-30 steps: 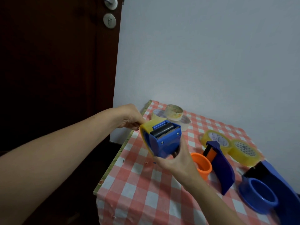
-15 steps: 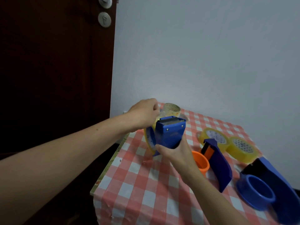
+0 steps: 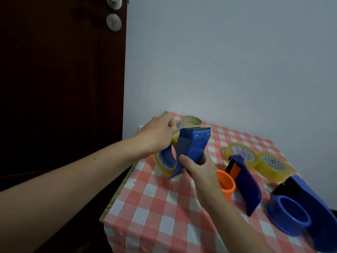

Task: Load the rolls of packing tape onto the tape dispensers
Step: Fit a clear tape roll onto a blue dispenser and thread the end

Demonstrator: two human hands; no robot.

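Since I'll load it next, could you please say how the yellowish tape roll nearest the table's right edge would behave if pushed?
The yellowish translucent tape roll lies flat, so it would probably slide on the checked tablecloth, not roll. Stood on edge, its round rim likely rolls.

dark door (image 3: 54,88) | round lock (image 3: 114,22) | grey wall (image 3: 228,61) | checked tablecloth (image 3: 164,207)
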